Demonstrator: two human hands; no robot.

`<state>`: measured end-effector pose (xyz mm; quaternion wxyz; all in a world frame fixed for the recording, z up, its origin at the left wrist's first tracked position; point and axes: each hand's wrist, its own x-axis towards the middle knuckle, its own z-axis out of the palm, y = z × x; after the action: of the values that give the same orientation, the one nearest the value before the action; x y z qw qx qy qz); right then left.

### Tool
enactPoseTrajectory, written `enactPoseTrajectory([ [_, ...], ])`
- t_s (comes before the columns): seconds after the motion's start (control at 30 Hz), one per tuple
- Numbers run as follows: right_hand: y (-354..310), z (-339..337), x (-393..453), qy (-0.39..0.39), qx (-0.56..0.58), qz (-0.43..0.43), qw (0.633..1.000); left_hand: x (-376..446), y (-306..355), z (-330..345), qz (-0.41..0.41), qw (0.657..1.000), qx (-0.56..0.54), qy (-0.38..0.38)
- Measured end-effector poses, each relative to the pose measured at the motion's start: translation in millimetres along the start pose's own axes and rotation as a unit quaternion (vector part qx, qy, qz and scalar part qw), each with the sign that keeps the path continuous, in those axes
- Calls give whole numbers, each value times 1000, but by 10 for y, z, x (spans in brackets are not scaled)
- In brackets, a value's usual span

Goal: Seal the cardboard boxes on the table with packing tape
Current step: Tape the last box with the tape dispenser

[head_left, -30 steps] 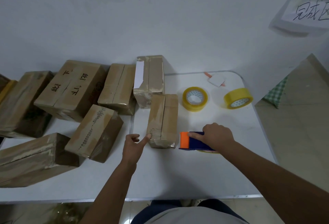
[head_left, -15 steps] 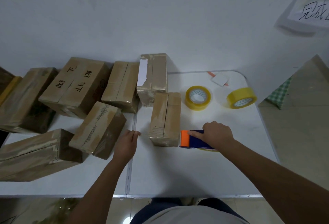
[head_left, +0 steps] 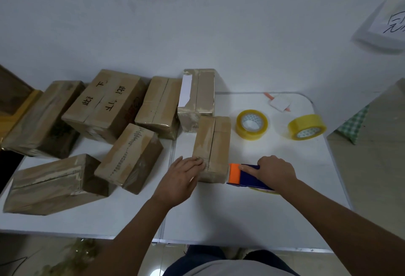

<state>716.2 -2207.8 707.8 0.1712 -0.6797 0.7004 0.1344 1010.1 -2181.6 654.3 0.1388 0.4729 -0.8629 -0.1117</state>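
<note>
Box in hand: a small brown cardboard box point(head_left: 212, 146) lies flat on the white table point(head_left: 252, 214), long side running away from the person; a dark seam runs down the middle of its top, and dull tape patches show on the left flap and near end.
Left hand: the left hand point(head_left: 178, 180) lies with straight fingers on the box's near left corner, palm down, gripping nothing.
Right hand: the right hand point(head_left: 275, 171) is curled round the blue tape dispenser point(head_left: 247, 176), forefinger stretched along its top.
Dispenser: its orange front end sits just beside the box's near right corner; whether it touches cannot be told. A yellow tape roll shows under its rear.
Spare tape: one yellow tape roll point(head_left: 252, 125) lies flat just right of the box; a second yellow roll point(head_left: 306, 126) lies tilted near the right edge.
Other boxes: a taller box with a white label point(head_left: 198, 96) stands just behind the handled box; a box with black writing point(head_left: 105, 104) and several more crowd the left half, some tilted.
Edges: the table's near edge runs across just ahead of the person's body; its right edge has a rounded far corner; the wall point(head_left: 197, 23) closes the far side.
Open room: bare table lies in front of the box and between the two forearms.
</note>
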Motion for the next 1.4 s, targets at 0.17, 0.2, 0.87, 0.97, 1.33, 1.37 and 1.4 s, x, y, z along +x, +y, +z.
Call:
enactPoseTrajectory([
  [0.17,41,50,-8,-12,37,16,999,443,147,-153,56,998,14,-18],
  [0.2,60,57,-6,-12,42,19,999,577,191,-130,64,997,12,-44],
  [0.87,672,80,-217,8,40,49,998,848,139,335,93,979,128,-124],
  [0.97,626,83,-181,-17,63,49,997,832,134,308,92,983,100,-124],
  [1.33,512,60,-96,-12,53,17,998,801,262,294,32,995,55,-78],
  [1.37,470,83,-79,-5,53,19,998,803,265,297,33,994,60,-82],
  [1.4,437,112,-55,-5,59,22,998,801,265,297,33,994,63,-86],
])
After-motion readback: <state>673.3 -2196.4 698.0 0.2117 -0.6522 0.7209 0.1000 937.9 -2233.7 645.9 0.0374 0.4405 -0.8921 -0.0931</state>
